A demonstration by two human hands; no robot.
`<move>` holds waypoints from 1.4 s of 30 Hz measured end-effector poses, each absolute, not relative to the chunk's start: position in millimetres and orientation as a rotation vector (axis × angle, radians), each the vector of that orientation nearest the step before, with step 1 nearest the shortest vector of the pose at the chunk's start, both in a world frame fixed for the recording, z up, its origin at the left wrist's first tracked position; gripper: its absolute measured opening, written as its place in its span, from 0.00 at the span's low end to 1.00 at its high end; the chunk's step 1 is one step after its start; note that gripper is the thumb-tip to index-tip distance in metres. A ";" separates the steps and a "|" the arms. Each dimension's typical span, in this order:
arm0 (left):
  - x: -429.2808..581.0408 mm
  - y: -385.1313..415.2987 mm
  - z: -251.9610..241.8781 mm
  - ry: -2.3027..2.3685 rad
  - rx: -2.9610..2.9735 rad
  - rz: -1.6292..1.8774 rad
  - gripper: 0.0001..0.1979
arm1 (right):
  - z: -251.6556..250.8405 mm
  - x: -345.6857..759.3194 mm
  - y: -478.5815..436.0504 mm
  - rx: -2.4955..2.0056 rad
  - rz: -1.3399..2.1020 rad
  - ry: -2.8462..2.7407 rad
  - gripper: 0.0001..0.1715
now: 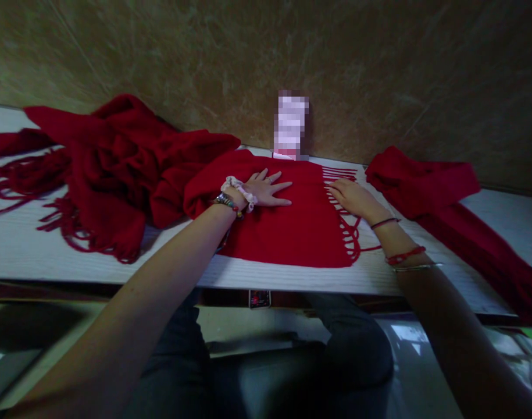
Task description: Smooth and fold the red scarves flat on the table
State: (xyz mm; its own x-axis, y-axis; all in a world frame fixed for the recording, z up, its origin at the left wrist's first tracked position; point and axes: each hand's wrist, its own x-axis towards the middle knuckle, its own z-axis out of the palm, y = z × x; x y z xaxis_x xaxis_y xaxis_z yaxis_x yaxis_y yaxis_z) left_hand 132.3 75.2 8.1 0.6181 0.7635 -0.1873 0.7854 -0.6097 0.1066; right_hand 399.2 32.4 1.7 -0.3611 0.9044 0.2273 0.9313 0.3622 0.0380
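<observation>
A red scarf (287, 233) lies spread on a white wood-grain tabletop, its fringed end towards the right. My left hand (266, 191) presses flat on the cloth with fingers spread. At the fringe (346, 235), my right hand (353, 196) is closed, its fingers together and bent down over the upper strands. The fingertips partly hide the strands they touch. Lower strands of the fringe are looped and tangled. Leftward, the spread part runs into a loose red heap (117, 169) with fringes of its own; I cannot tell whether they are one piece.
Another folded red scarf (427, 186) lies at the right. A blurred pale upright object (291, 125) leans on the marbled wall (196, 70) behind. The narrow tabletop (170, 270) ends close before me, with a phone (260, 298) just below its front edge.
</observation>
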 end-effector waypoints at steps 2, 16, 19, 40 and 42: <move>132.2 75.9 7.4 1.289 2.663 -0.182 0.39 | 5.9 404.8 29.3 -1.737 -0.309 -2.421 0.21; 131.5 80.0 2.6 1.301 2.659 -0.175 0.39 | 3.6 411.5 32.2 -1.919 -0.386 -2.311 0.16; 132.1 79.8 2.5 1.308 2.661 -0.172 0.39 | 6.7 430.0 27.5 -2.086 -0.421 -2.157 0.16; 133.2 68.9 9.9 1.314 2.703 -0.162 0.36 | 17.0 433.7 10.2 -1.546 -0.149 -2.353 0.18; 136.1 63.3 11.1 1.328 2.750 -0.146 0.33 | 22.8 413.3 6.9 -1.424 -0.047 -2.470 0.15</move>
